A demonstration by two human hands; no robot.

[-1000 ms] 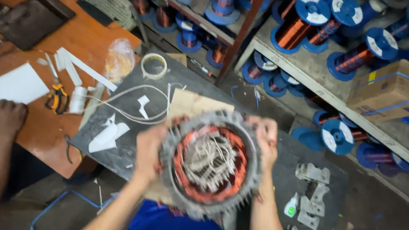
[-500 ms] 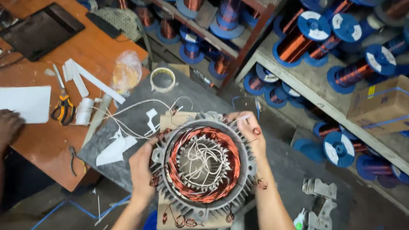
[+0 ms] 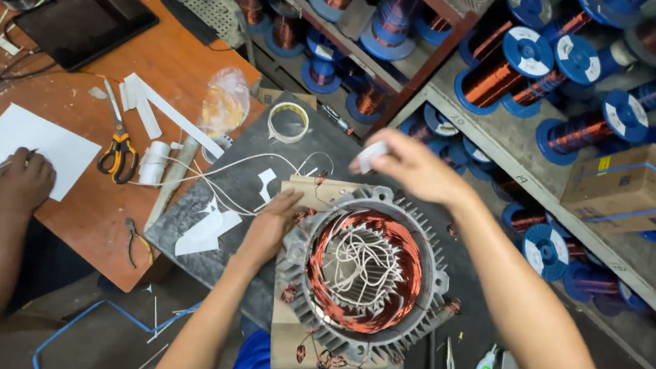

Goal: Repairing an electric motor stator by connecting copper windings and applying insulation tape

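Note:
A round finned motor stator [image 3: 368, 271] with copper windings and white leads inside rests on a piece of cardboard [image 3: 308, 191] on a dark slab. My left hand [image 3: 271, 223] presses against the stator's left rim. My right hand [image 3: 409, 166] is raised above the stator's far edge and pinches a small white piece [image 3: 368, 155] between its fingers.
A tape roll [image 3: 289, 121], white paper cut-outs and white wires lie on the dark slab [image 3: 182, 219]. Another person's hand [image 3: 21, 180] writes on white paper at the wooden table [image 3: 157, 59], near scissors [image 3: 117, 152] and a tablet. Shelves of copper wire spools [image 3: 504, 65] and a cardboard box [image 3: 630, 187] stand behind.
The stator has been set down on the cardboard. My right hand let go of its rim and rose above it, now holding a small white piece. My left hand stayed on the left rim.

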